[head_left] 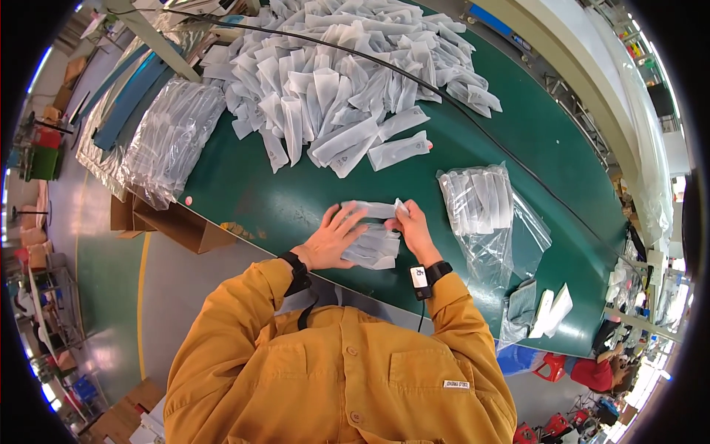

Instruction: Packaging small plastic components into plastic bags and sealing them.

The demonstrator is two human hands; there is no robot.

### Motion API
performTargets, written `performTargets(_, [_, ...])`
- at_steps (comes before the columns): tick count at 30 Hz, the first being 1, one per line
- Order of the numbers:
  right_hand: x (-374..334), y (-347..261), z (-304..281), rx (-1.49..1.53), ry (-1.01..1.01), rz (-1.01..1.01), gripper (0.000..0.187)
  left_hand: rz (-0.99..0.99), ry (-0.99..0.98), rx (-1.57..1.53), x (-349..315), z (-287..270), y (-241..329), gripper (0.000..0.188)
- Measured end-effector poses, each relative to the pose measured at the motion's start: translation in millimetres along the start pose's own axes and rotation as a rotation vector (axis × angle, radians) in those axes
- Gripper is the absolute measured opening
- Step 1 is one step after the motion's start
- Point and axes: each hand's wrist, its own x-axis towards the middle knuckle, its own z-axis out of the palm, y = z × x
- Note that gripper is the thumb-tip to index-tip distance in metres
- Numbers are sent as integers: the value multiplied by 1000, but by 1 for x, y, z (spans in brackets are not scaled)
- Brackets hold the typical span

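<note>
- I stand near and see a pale packet (pixel 379 210) above the front edge of the green tabletop (pixel 296 194), between the two hands of the person.
- The right hand (pixel 411 228) has a narrow grip: the thumb and fingers pinch the right end of this packet.
- The left hand (pixel 328 243) lies palm down, with the fingers over the left end of the packet and the thumb lower. Whether this grip presses or only rests, I cannot tell.
- Just below the packet, nearer to the body, is a row of packets (pixel 377 250), side by side; the left hand covers their left ends.
- In my judgement, each packet is light. Its cover looks thin, smooth and soft, so it may slide on its neighbour and crease easily. What is inside I cannot see well.
- I think the best hold is at the two short ends, with a gentle pinch; for several together, a light pressure from the outer sides would keep them aligned.
- Farther away is a big loose pile of packets (pixel 347 74). To the right of the hands, well apart from them, lies a clear bag (pixel 484 240) with packets in its upper part.
</note>
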Motion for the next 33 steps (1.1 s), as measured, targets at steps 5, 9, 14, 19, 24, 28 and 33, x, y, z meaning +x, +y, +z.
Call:
performTargets(5, [-4, -6, -8, -540, -81, -21, 13, -22, -12, -26, 10, -6, -10, 85])
performTargets(9, [-23, -13, -7, -801, -37, -17, 21, 20, -57, -132, 13, 6, -18, 83])
performTargets(14, [-57, -40, 31, -1297, 208, -691, 36, -26, -97, -108, 8, 6, -23, 83])
performTargets(19, [-81, -26, 55, -1362, -131, -833, 56, 3, -67, -56, 12, 17, -21, 83])
performTargets(24, [-102, 19, -22, -1465, 40, -763, 43, -15, -78, -70, 12, 8, -14, 85])
performTargets(28, [-120, -10, 3, -1314, 68, -722, 26, -31, -102, -65, 12, 7, -14, 86])
performTargets(33, [-102, 20, -16, -1497, -283, -470, 24, -13, -101, -47, 14, 9, -14, 87])
